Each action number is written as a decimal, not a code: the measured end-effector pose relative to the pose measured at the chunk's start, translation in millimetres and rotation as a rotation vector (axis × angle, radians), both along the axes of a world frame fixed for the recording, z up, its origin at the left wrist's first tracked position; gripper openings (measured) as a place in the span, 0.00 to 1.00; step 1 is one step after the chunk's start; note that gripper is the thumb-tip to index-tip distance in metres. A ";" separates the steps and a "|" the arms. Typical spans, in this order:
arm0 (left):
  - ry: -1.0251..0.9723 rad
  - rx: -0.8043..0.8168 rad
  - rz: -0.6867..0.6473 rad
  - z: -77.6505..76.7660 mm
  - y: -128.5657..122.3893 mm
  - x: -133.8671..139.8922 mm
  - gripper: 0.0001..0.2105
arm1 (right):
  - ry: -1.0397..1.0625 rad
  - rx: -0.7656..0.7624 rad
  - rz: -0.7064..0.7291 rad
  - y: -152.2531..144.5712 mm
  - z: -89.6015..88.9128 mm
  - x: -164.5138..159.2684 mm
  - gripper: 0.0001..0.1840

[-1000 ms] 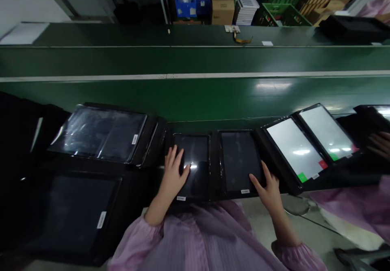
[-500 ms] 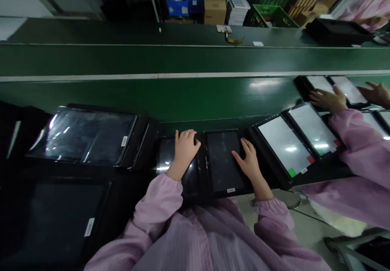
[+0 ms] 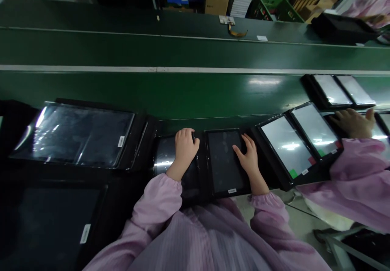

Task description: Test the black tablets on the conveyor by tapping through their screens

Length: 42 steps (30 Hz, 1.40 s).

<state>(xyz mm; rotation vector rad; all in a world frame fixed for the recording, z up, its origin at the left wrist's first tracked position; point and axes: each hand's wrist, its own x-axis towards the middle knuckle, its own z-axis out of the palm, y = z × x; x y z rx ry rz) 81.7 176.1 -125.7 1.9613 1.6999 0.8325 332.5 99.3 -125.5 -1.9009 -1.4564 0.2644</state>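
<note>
Two dark tablet-like screens lie side by side in a black tray in front of me. My left hand (image 3: 185,151) rests over the left screen (image 3: 164,155), fingers bent and close together. A small dark shape shows between its fingertips and thumb, and I cannot make out what it is. On the right screen (image 3: 227,161), which has a white label near its lower edge, my right hand (image 3: 249,159) lies along the right side, thumb and fingers apart.
To the left, a film-covered screen (image 3: 82,135) sits on black trays, with another dark screen (image 3: 51,222) nearer me. At right lie pale screens (image 3: 284,145) with red and green tabs, beside a co-worker's hand (image 3: 353,122). Beyond runs a green conveyor belt (image 3: 195,92).
The view has tilted slightly down. My hands stay almost in place on the screens. The co-worker's hand has left the far pale screens and come nearer, over the closer row.
</note>
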 end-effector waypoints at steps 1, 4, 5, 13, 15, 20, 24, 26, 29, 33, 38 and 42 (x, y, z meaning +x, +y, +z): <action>-0.017 -0.001 0.007 1.1 -2.0 -2.8 0.15 | 0.011 -0.005 0.003 -1.4 1.1 0.6 0.33; -0.163 0.044 0.069 4.0 -26.7 -28.8 0.18 | 0.061 -0.007 0.015 -15.2 2.9 8.9 0.34; -0.234 0.067 0.107 4.0 -42.2 -42.2 0.19 | 0.076 -0.005 0.013 -23.3 2.6 13.9 0.34; -0.544 -0.357 0.463 -31.6 -176.1 -113.9 0.29 | 0.133 -0.028 0.070 -85.8 -10.5 46.9 0.31; -0.616 -0.392 0.456 -40.2 -175.2 -112.5 0.31 | 0.141 0.013 0.037 -84.0 -11.5 45.2 0.29; -0.677 -0.297 0.404 -42.9 -137.5 -110.1 0.32 | 0.043 0.074 0.070 -68.5 -8.6 37.1 0.27; -0.644 -0.313 0.319 -41.2 -131.1 -116.6 0.37 | -0.121 0.157 0.200 -71.7 4.2 30.7 0.21; -0.583 -0.356 0.267 -40.6 -139.6 -122.2 0.42 | -0.193 0.198 0.321 -78.6 14.8 25.1 0.18; -0.444 -0.390 0.170 -38.8 -156.3 -130.3 0.48 | -0.265 0.193 0.503 -89.1 30.9 14.0 0.18; -0.279 -0.359 0.084 -35.9 -162.9 -130.1 0.53 | -0.293 0.152 0.673 -93.9 38.7 2.3 0.17; -0.293 -0.304 0.258 -30.4 -137.0 -114.5 0.50 | -0.368 0.107 0.576 -84.1 26.5 -0.4 0.17; -0.368 -0.277 0.317 -24.5 -126.1 -111.0 0.44 | -0.378 0.133 0.465 -82.2 22.9 2.8 0.20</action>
